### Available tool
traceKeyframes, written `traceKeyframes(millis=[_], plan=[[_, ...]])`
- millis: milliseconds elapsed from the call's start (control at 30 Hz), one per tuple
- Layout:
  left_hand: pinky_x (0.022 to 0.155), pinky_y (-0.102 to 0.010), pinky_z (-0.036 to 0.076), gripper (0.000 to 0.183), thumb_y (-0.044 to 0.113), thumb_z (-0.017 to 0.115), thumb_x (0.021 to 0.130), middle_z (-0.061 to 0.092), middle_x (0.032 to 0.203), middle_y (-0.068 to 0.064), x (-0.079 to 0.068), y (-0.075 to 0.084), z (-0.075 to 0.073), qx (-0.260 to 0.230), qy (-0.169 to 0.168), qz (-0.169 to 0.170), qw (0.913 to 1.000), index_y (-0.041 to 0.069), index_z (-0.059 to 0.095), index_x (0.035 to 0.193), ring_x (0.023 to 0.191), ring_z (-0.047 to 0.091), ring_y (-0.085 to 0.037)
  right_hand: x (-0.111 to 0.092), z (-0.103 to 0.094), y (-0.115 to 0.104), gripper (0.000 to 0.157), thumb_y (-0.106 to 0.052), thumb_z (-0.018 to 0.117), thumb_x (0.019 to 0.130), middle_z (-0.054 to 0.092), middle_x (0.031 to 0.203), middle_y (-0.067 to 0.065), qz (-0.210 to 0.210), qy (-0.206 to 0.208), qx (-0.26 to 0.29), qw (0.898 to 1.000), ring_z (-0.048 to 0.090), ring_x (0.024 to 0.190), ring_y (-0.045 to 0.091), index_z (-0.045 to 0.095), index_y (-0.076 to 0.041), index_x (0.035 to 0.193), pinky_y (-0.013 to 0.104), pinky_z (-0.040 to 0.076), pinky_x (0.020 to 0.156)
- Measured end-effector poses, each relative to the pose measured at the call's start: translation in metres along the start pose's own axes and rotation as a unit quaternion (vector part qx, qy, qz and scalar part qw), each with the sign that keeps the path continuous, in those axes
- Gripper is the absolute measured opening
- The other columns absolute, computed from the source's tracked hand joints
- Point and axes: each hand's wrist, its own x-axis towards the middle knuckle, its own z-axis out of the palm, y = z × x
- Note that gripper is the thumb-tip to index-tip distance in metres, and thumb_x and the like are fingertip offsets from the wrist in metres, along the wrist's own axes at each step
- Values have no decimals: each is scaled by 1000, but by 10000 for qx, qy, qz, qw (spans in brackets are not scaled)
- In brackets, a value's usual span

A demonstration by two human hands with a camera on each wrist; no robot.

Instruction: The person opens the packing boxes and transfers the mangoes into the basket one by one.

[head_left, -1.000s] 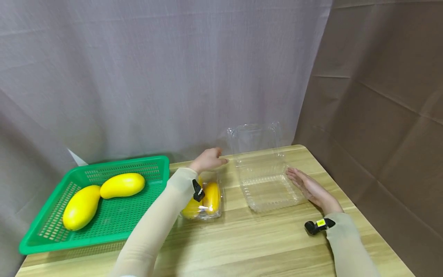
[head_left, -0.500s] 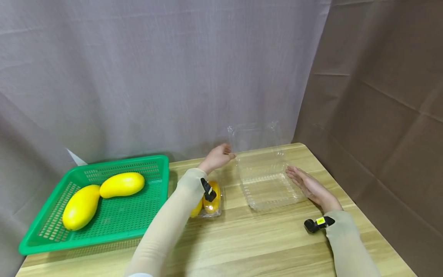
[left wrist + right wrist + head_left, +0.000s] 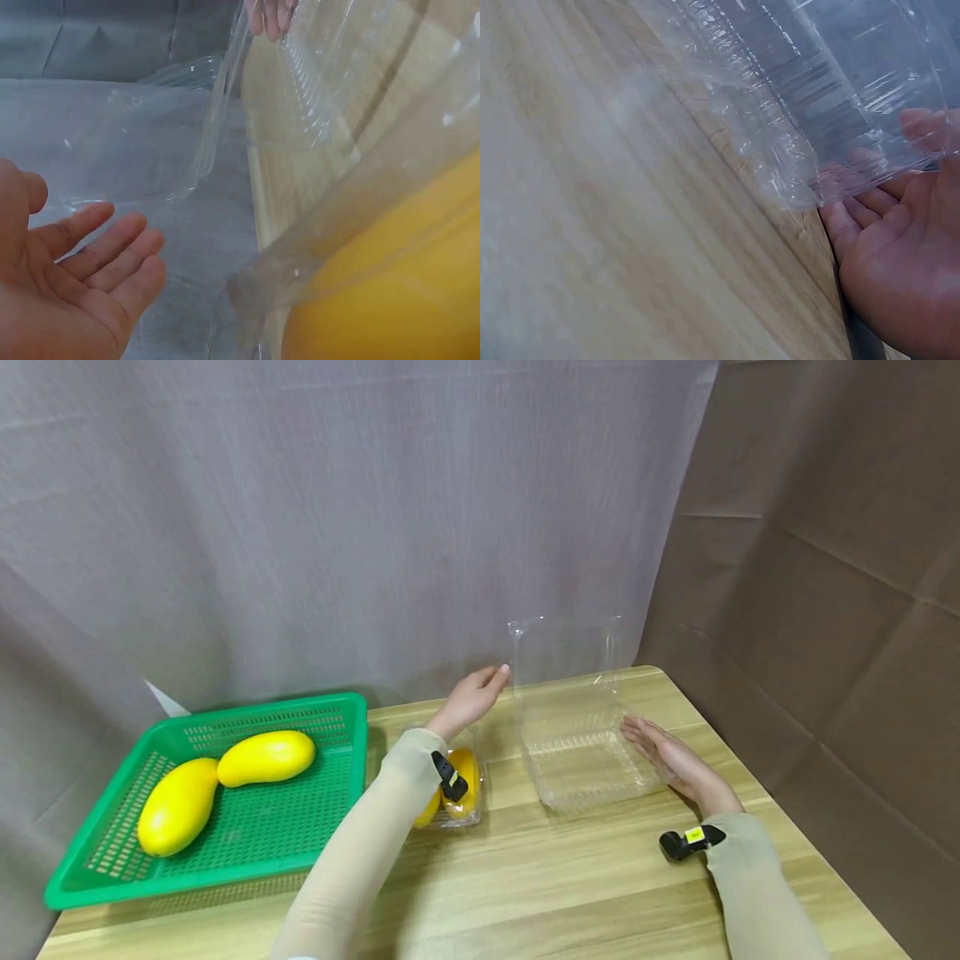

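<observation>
A clear plastic clamshell box (image 3: 592, 768) stands on the table with its lid (image 3: 566, 652) raised upright at the back. My left hand (image 3: 471, 697) is at the lid's left edge, its fingers loosely extended and holding nothing; in the left wrist view the palm (image 3: 82, 292) faces the lid. Whether the fingertips touch the lid, I cannot tell. My right hand (image 3: 671, 766) lies along the box's right side with straight fingers; in the right wrist view its fingers (image 3: 874, 199) are against the clear wall. Below my left wrist, a second clear box holds yellow mangoes (image 3: 462, 781), partly hidden by the sleeve.
A green plastic basket (image 3: 300, 852) with two yellow mangoes (image 3: 266, 758) stands on the left of the wooden table (image 3: 570, 893). Grey cloth (image 3: 420, 527) hangs behind the table and brown cloth (image 3: 825, 610) on the right.
My left hand has moved right and slightly up, from over the filled box to the raised lid's left edge. The lid has shifted slightly right. My right hand stays at the box's side.
</observation>
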Motion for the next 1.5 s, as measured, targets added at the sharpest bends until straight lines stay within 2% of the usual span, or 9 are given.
traceKeyframes(millis=[267,467,633,833,1067,1333,1400,1500], plan=[[94,-36,41,71,66,24,91,58,122,-1,-7,5,7,-315,-188,31,9993,15,53,129,110,54,-16,-1,1,0,63,-40,20,103,8,152,20,0,18,35,10000,3,138,32,1,1,147,45,1,110],[95,-38,40,71,66,23,91,58,121,-1,-15,5,10,-606,-415,-72,9973,13,55,126,113,52,-20,-2,0,-1,64,-41,16,102,8,151,24,-156,-37,15,9999,3,138,36,1,3,147,48,0,109],[94,-37,41,68,61,25,94,59,121,-3,-21,8,16,-148,-591,-17,9981,10,56,126,113,53,-21,-3,-1,-3,67,-43,12,101,7,149,27,-340,-81,223,9991,3,136,39,3,7,145,48,-1,109],[92,-35,43,56,52,40,95,57,122,-4,-29,8,20,418,-940,28,9947,10,53,129,110,53,-19,-6,-1,-3,65,-40,11,102,4,148,31,-576,-237,268,9977,1,134,45,3,9,143,57,-7,104],[90,-33,44,46,34,55,93,56,123,-9,-33,3,19,313,-965,-122,9948,5,51,129,108,54,-22,2,-3,-3,66,-47,14,100,5,153,18,-122,-195,364,9991,2,138,34,3,-1,148,50,-4,108],[90,-36,45,57,31,63,88,50,131,-15,-39,2,21,228,-996,-230,9945,2,46,133,111,53,-26,8,-2,-1,67,-47,13,100,6,153,19,-182,-246,501,9983,3,138,33,2,-1,148,47,-1,109],[90,-35,45,61,31,65,86,49,133,-16,-41,4,24,287,-996,-177,9945,1,44,134,112,53,-28,7,-4,0,65,-44,11,101,3,152,21,-262,-333,715,9965,1,138,34,0,1,147,45,0,110],[89,-34,45,65,31,66,85,47,135,-16,-43,11,32,459,-980,-96,9941,-1,41,137,111,54,-29,2,-9,1,61,-38,8,102,-6,150,25,-459,-551,1362,9881,-4,136,35,-7,3,145,41,-2,110]])
